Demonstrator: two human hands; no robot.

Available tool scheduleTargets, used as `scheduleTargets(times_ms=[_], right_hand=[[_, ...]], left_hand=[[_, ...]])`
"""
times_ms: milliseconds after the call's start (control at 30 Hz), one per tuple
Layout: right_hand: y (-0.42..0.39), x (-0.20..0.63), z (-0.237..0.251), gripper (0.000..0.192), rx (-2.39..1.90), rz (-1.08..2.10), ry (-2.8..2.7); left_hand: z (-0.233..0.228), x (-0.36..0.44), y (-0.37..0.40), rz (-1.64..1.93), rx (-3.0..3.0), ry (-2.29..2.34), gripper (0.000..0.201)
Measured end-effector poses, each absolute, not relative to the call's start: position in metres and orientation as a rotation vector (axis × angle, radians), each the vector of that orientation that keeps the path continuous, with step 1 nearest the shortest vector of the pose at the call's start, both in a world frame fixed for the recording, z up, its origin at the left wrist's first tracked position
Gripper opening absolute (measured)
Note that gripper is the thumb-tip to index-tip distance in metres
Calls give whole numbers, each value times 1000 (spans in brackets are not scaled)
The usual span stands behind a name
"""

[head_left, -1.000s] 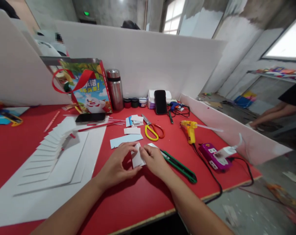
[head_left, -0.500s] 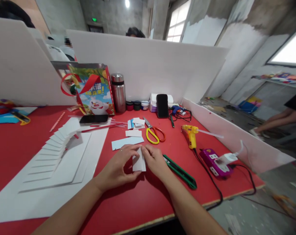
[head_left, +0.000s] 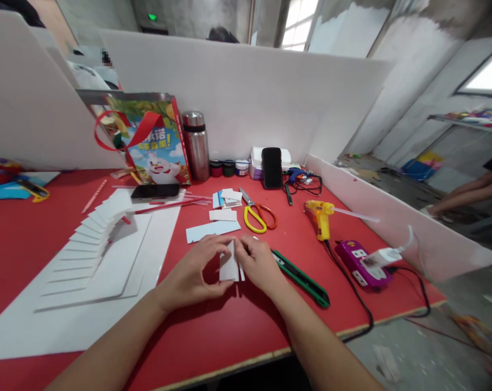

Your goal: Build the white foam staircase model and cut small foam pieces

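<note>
Both hands, left hand | right hand, pinch white card; green knife apparently touching right.

Left hand and right hand together at frame centre, fingertips pinched, forearms angling in from the lower edge.

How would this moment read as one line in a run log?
left hand: pinching white card piece | right hand: pinching same piece | nearby: green utility knife, scissors, glue gun | surface: red table
</note>
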State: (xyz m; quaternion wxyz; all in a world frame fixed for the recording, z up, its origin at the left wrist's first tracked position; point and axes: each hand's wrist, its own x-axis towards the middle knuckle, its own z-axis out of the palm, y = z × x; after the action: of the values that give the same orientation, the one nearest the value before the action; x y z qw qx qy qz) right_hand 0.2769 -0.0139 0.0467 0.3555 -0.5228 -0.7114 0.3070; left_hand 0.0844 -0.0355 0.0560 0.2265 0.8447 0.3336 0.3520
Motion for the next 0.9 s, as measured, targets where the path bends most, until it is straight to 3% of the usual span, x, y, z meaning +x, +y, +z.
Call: scheduleTargets(times_ms=[633,900], right_hand=[[-12,280,47,35,-1291,794,-1884],[-14,283,49,35,-1347,642,-1934]], left_hand=[[54,85,-37,993,2277,961,42],[54,83,-36,962,2273,963,41]])
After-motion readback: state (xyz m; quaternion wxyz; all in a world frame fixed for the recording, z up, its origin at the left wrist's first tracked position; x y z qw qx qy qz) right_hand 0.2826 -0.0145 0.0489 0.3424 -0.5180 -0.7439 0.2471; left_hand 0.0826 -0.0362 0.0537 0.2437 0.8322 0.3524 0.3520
